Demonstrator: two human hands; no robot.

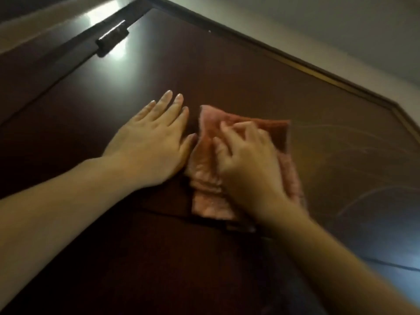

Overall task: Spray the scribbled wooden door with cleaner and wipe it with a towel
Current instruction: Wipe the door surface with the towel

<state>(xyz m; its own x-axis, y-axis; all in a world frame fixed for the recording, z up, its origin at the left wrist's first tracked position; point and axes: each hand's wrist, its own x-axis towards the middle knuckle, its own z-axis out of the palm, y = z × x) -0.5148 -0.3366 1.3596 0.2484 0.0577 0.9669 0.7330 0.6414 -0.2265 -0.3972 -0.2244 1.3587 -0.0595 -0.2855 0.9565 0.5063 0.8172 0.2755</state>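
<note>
Dim, warm light; glare on door (109, 71) upper left, right hand (247, 160) motion-blurred, edges prob. wide-angle bent.

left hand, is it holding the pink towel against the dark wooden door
No, the left hand lies flat and bare on the dark wooden door, while the right hand presses the pink towel.

The left hand (150, 142) lay flat, fingers spread, on the dark wooden door (227, 71). Just beside it, the right hand (247, 160) pressed a pink towel (204, 176) against the door. Faint pale scribbles (354, 142) curved to the right; a hinge (111, 38) showed upper left.
</note>
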